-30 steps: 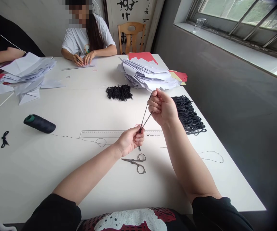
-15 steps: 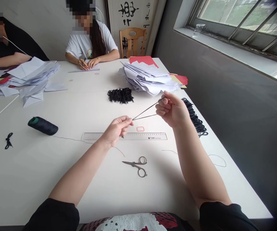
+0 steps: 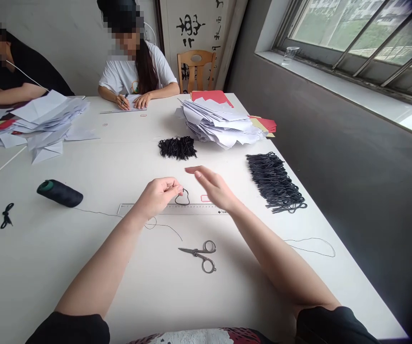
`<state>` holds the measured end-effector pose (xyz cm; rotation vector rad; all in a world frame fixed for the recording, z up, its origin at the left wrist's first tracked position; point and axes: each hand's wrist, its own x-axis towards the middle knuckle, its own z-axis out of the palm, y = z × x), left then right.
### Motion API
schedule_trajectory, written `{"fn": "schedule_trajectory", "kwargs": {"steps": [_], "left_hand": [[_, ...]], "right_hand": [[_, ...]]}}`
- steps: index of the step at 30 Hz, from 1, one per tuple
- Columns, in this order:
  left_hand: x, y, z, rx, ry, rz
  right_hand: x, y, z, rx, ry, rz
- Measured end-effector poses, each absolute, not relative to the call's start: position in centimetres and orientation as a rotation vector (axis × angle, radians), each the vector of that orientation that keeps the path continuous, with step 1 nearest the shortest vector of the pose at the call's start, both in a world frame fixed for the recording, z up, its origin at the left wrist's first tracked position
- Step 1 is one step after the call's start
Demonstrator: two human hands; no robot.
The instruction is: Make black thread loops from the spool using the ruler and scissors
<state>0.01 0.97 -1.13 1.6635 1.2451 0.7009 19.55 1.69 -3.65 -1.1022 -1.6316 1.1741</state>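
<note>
Head view: left hand and right hand apart, left pinching a small black cord loop above a ruler, right open; two bundles of black loops lie on the counter

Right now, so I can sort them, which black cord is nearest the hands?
The single small loop on the ruler, by the left hand; the bunched pile and the long row of loops lie well away.
</note>
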Motion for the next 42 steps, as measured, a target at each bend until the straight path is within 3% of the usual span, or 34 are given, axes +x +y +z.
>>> {"fn": "schedule_trajectory", "kwargs": {"steps": [5,19,27,31,37,42], "left_hand": [[0.0,0.8,-0.9,1.690,1.184,0.741],[-0.3,0.3,0.4,1.791,1.175,0.674],[-4.1,2.6,-0.3,1.843,1.201,0.283],[-2.9,2.1,-0.9,1.866,1.373,0.468],[0.9,1.0,-2.0,1.627,1.216,0.756],[0.8,1.3,-2.5,1.600,1.255,0.758]], "right_hand": [[17.1,-0.2,-3.1,-0.955,-1.860,1.354],[19.4,-0.2,-2.6,-1.055,-1.881,0.969],[20.7,0.1,-1.6,-1.094,-1.957,0.907],[20.1,0.2,-2.1,-1.123,-2.008,0.917],[19.9,0.2,-2.3,-1.148,-1.961,0.921],[20.2,0.3,-2.4,-1.159,-1.866,0.982]]}}
